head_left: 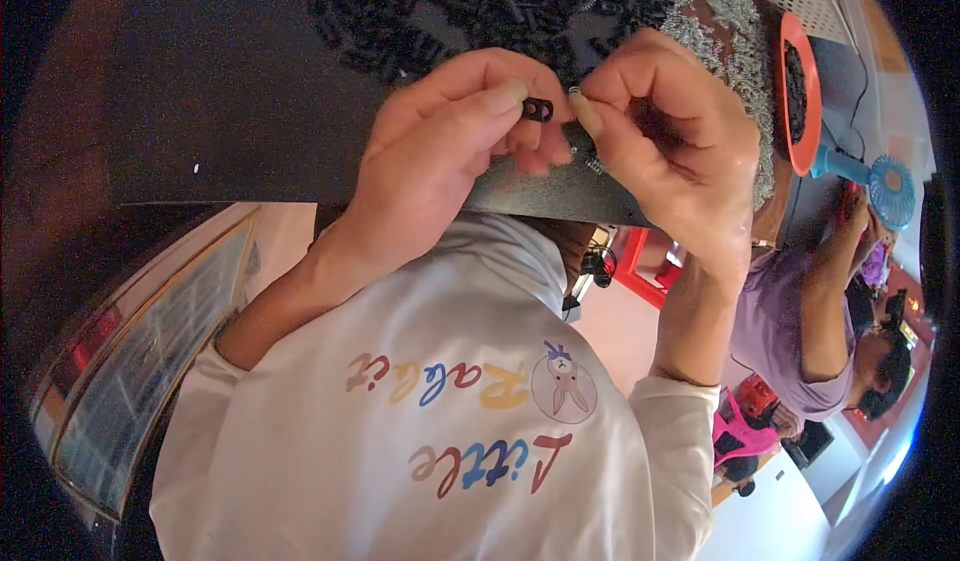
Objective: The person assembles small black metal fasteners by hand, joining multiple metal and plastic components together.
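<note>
My left hand (450, 151) pinches a small black plastic piece with two holes (537, 110) between thumb and forefinger. My right hand (670, 136) is closed right beside it, its fingertips pinching a small metal spring (592, 159) against the piece. Both hands are raised over the near edge of a black work table (230, 91). Behind them lies a heap of similar small black parts (450, 6) and a pile of silvery springs (730, 51).
An orange-rimmed bowl (797, 91) holding black parts stands at the right of the table. A blue hand fan (880, 183) lies beyond it. Another person in a purple shirt (790, 321) sits at the right. A crate with a clear lid (140, 351) is at lower left.
</note>
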### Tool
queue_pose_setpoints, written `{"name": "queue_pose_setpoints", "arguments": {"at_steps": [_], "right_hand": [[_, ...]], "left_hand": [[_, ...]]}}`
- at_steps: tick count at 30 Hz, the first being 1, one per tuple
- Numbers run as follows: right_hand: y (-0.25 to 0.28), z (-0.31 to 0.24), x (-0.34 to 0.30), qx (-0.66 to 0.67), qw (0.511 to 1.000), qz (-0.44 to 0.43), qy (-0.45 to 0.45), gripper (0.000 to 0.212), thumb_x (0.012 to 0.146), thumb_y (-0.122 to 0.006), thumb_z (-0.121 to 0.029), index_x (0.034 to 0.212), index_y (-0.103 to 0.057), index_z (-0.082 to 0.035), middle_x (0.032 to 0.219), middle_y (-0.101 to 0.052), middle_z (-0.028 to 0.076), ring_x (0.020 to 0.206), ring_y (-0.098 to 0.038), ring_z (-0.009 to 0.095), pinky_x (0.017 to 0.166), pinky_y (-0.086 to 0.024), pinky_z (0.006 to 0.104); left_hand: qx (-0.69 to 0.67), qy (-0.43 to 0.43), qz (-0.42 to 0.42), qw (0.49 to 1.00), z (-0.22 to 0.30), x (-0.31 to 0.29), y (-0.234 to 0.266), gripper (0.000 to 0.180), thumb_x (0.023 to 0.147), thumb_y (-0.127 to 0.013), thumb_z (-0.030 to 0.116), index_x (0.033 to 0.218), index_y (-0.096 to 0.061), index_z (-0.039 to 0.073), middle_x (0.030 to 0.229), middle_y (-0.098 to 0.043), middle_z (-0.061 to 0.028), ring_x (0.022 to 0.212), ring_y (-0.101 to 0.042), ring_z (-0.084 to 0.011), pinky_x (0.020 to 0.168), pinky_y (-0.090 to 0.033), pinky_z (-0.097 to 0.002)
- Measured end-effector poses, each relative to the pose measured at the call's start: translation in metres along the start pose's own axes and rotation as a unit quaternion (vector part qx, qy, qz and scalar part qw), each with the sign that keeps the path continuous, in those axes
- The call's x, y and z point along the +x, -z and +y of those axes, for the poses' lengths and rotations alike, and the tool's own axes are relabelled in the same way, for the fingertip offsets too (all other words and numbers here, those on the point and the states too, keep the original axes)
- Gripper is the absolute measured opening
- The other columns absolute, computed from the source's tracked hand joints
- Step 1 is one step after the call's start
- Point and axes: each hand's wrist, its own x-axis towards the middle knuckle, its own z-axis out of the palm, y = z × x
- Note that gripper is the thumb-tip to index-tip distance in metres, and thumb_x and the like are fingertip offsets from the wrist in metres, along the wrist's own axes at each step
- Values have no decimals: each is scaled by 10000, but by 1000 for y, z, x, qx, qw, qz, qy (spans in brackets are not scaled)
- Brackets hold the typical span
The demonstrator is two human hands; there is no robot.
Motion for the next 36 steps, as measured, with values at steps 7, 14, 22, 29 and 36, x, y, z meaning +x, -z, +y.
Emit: {"name": "queue_pose_setpoints", "arguments": {"at_steps": [7, 14, 22, 29, 36], "right_hand": [[-6, -4, 1, -93, 995, 34, 19, 85, 747, -629, 40, 808, -583, 3, 731, -498, 37, 619, -473, 96, 527, -353, 212], [-9, 3, -1, -181, 976, 33, 120, 124, 755, -627, 61, 866, -586, 22, 817, -552, 89, 706, -518, 153, 576, -402, 234], [-31, -23, -1, 122, 984, 127, -4, 67, 819, -607, 30, 870, -575, 60, 831, -545, 69, 727, -478, 111, 647, -376, 210], [-48, -29, 5, 115, 985, 126, 12, 58, 832, -602, 20, 869, -580, 59, 826, -552, 68, 729, -483, 109, 656, -377, 199], [-48, -19, 7, -20, 976, 184, 111, 80, 792, -621, 66, 864, -586, 61, 786, -570, 99, 685, -516, 145, 617, -410, 225]], "left_hand": [[-8, -30, -13, 999, -6, 1, 0, 338, 961, -346, 220, 1112, -489, -47, 1179, -518, -194, 994, -566, -274, 864, -458, -391], [-74, -22, 0, 997, -6, -1, 1, 373, 964, -351, 204, 1160, -487, -82, 1068, -580, -179, 980, -573, -231, 858, -457, -341], [-33, 15, -12, 999, 6, -9, 12, 345, 974, -346, 225, 1132, -496, -43, 962, -595, -158, 808, -598, -242, 729, -480, -345], [-23, 25, 14, 999, 15, -16, 15, 305, 977, -358, 221, 1094, -506, -19, 889, -588, -114, 720, -576, -179, 600, -472, -288], [-45, 21, 2, 999, 16, -6, 13, 311, 977, -369, 235, 1094, -499, -22, 871, -587, -99, 707, -568, -163, 577, -464, -276]]}}
